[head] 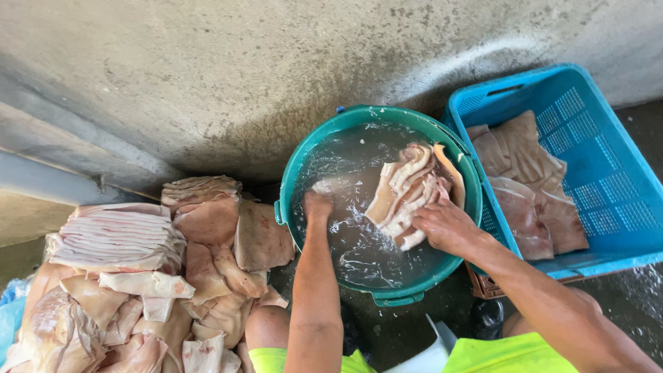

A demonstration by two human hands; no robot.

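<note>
Pale pink skins [131,276] lie heaped on the floor at the far left, some folded in a neat stack on top, others slumped loose below. Just right of the heap a bare knee [266,326] shows at the bottom edge, with a strip of yellow-green cloth [276,359] beneath it.

Next comes the left forearm, running almost straight up from the bottom edge to the teal tub [290,173]. The left hand [318,204] is bent down at the wrist and dips into the cloudy water [352,242]; its fingers are under the churned surface, and whether they are curled or spread cannot be told. A faint pale piece [330,185] shows in the water just above that hand, but a grip on it is not clear.

In the right half of the tub a bundle of skins [407,190] rises out of the water, leaning toward the rim. The right hand [445,224] is palm down on the lower edge of this bundle, fingers pointing left and curled over the folded layers, gripping them. Its forearm slants down to the right corner, across the tub's rim.

Behind the tub stands a grey concrete wall [242,76], damp and darkened near the floor. At the far right a blue crate [608,173] sits tilted just beside the tub, touching or nearly touching its rim, with several flat brownish-pink skins [532,186] lying inside against its left wall.
</note>
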